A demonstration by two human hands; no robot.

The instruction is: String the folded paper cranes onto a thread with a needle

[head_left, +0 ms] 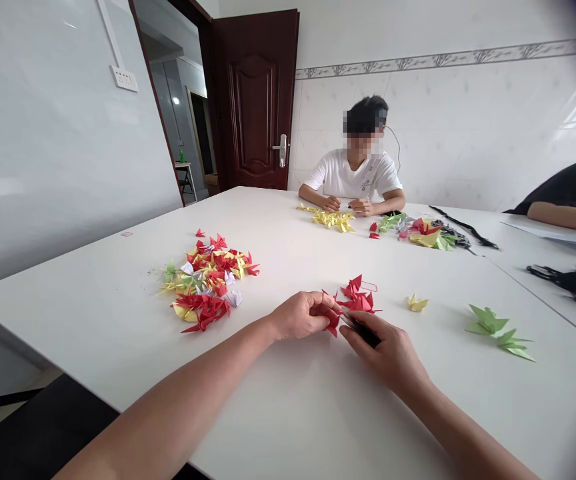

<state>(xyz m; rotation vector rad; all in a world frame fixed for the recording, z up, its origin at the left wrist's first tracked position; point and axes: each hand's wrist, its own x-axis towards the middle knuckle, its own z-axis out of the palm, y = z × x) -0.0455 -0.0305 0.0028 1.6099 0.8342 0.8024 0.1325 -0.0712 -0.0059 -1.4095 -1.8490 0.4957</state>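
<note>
My left hand (301,315) pinches a red folded paper crane (334,324) just above the white table (288,413). In my right hand (393,352) is a black-handled tool (367,332) with a thin metal tip. That tip points at the crane by my left fingertips; whether it touches the paper I cannot tell. Right behind my hands lie several red paper cranes (361,301), partly covered by my fingers. A yellow paper crane (417,303) rests to the right, and farther right are two green paper cranes (488,321).
A mixed heap of paper cranes (205,310) lies at the left. Across the table sits a person in a white shirt (353,175), with yellow cranes (335,221) and coloured paper pieces in front. Another person's arm (573,215) and a black strap bundle (575,285) are at right.
</note>
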